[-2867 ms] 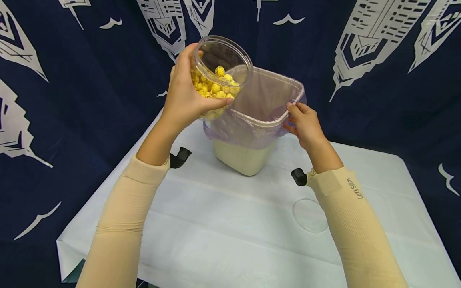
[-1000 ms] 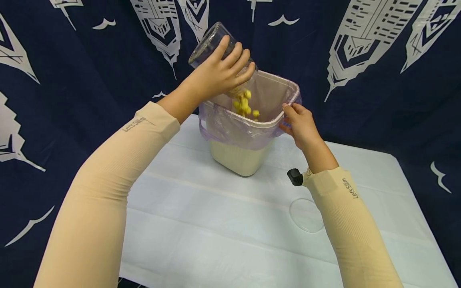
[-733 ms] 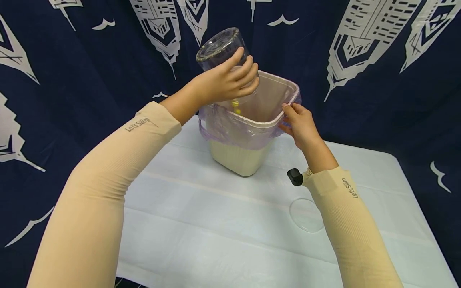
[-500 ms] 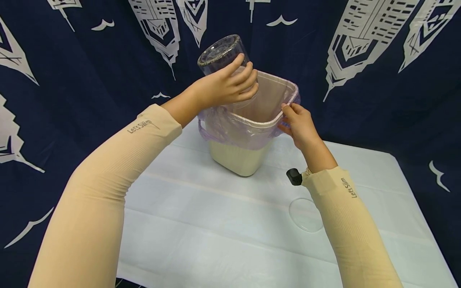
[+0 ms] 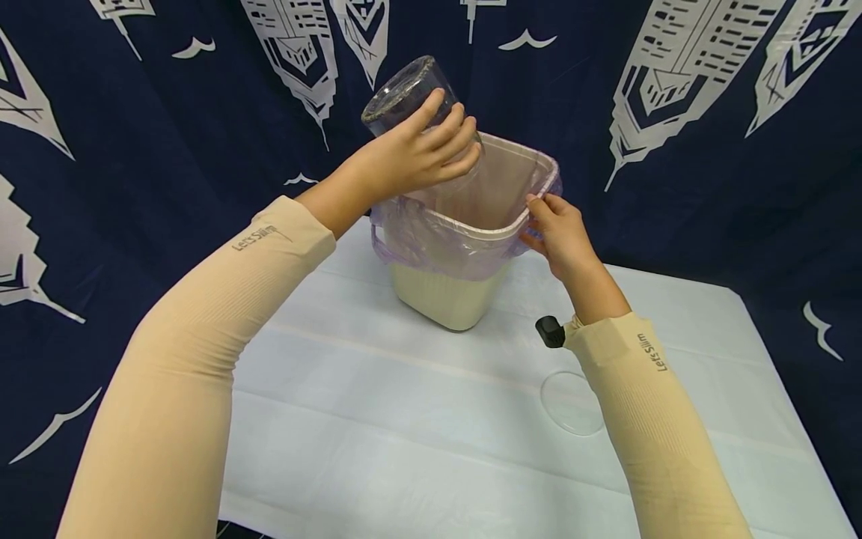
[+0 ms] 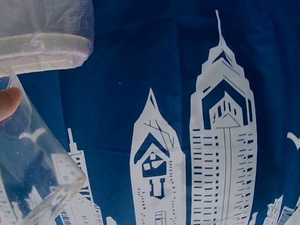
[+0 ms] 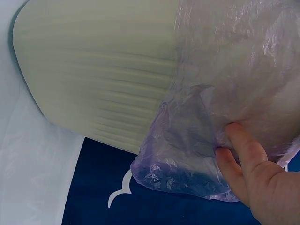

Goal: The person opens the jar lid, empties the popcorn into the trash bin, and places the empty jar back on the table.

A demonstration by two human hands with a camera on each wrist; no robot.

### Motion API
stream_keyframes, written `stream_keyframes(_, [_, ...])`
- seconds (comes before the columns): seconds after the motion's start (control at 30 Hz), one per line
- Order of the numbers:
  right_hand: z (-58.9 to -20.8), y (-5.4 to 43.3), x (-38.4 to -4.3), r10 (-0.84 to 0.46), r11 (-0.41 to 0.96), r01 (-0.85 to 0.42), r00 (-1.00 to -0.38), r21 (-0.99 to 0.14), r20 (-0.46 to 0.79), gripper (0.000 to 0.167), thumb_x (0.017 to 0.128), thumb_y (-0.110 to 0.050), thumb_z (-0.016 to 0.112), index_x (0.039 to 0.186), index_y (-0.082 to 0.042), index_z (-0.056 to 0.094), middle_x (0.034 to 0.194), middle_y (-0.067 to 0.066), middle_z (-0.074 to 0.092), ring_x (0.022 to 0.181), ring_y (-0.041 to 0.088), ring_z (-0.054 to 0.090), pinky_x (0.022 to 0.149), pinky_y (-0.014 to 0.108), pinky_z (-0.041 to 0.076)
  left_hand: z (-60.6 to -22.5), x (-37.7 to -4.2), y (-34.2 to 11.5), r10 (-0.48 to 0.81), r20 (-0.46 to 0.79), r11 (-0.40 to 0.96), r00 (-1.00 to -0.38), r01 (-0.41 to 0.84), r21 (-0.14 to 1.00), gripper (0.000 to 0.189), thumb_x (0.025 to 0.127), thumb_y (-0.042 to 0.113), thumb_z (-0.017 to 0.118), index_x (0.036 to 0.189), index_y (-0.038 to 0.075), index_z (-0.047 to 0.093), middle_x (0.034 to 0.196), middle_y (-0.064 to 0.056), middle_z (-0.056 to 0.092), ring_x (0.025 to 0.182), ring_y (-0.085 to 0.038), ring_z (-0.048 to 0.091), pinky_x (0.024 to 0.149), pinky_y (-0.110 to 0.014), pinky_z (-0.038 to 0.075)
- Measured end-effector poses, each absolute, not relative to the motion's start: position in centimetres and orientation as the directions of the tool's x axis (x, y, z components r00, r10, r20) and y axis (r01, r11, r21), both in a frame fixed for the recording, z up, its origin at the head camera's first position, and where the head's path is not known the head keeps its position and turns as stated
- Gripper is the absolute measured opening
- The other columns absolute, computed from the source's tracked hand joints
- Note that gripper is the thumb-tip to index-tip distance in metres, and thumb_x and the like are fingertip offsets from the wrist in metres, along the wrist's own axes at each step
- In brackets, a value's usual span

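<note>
Clear cylindrical plastic jar (image 5: 404, 91) tilted over the cream, purple-bagged bin (image 5: 450, 296), left hand (image 5: 417, 155) gripping; right hand (image 5: 563, 230) pinches the rim (image 5: 486, 233), presumably steadying.

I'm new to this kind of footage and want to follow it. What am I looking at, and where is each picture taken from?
There is no machine here, just a person's two bare hands. The widest picture looks down from the head; the other two look out from the left and right wrists. The left hand grips a clear jar, tipped base-up over a bin. A translucent purple bag lines the bin, and the right hand holds it at the rim. On the white-covered table lies a thin clear disc, perhaps the jar's lid.
</note>
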State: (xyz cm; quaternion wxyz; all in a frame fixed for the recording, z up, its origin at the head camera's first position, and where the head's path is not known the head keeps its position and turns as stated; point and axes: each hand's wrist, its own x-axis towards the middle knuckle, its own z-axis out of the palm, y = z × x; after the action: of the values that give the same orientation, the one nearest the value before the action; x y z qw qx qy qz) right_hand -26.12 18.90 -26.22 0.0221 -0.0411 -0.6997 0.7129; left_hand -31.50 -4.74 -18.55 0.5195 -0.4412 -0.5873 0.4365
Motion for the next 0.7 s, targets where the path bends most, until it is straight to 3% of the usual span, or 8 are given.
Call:
stream_keyframes(0.13, [-26.2,18.9,-26.2,0.090,-0.017,0.026,-0.996,-1.000,-0.027,0.049,0.093,-0.027,0.046,0.131,0.002,0.036,0.110,0.006,0.044,0.099,0.017,0.044,0.094,0.037,0.037,-18.6,-31.5,-4.8,0.933,0.350,0.359,-0.081,0.151,-0.921,0.037,0.092,0.007,0.038,0.129,0.011,0.039,0.127,-0.014,0.043,0.114,-0.031,0.039,0.095,-0.049,0.027])
stream_keyframes(0.23, [-26.3,18.8,-26.2,0.092,-0.018,0.023,-0.995,-1.000,-0.025,0.047,0.093,-0.027,0.047,0.130,0.001,0.037,0.109,0.005,0.045,0.098,0.016,0.044,0.093,0.037,0.038,-18.5,-31.2,-4.8,0.880,0.457,0.475,-0.131,0.272,-0.837,0.041,0.089,0.006,0.044,0.129,0.011,0.039,0.128,-0.014,0.042,0.116,-0.031,0.038,0.095,-0.049,0.027])
stream_keyframes(0.37, [-26.3,18.8,-26.2,0.091,-0.018,0.020,-0.996,-1.000,-0.021,0.048,0.093,-0.029,0.047,0.130,0.000,0.038,0.109,0.005,0.045,0.099,0.017,0.045,0.093,0.037,0.038,-17.9,-30.7,-4.9,0.795,0.501,0.607,-0.342,0.451,-0.654,0.066,0.079,0.021,0.064,0.135,0.010,0.030,0.135,-0.016,0.033,0.121,-0.033,0.030,0.098,-0.051,0.020])
stream_keyframes(0.47, [-26.3,18.9,-26.3,0.090,-0.019,0.017,-0.996,-1.000,-0.019,0.048,0.093,-0.029,0.047,0.130,0.001,0.037,0.109,0.005,0.045,0.100,0.017,0.044,0.093,0.036,0.038,-17.3,-30.4,-5.0,0.707,0.502,0.707,-0.498,0.508,-0.493,0.088,0.071,0.037,0.072,0.138,0.010,0.022,0.139,-0.017,0.026,0.124,-0.034,0.023,0.099,-0.051,0.016])
stream_keyframes(0.7, [-26.4,18.9,-26.4,0.092,-0.024,0.018,-0.996,-1.000,-0.020,0.048,0.093,-0.029,0.047,0.129,0.001,0.038,0.109,0.005,0.045,0.100,0.017,0.044,0.093,0.037,0.038,-16.7,-30.1,-5.1,0.487,0.590,0.835,-0.644,0.541,-0.099,0.101,0.064,0.051,0.073,0.140,0.012,0.021,0.139,-0.009,0.028,0.125,-0.025,0.023,0.100,-0.041,0.016])
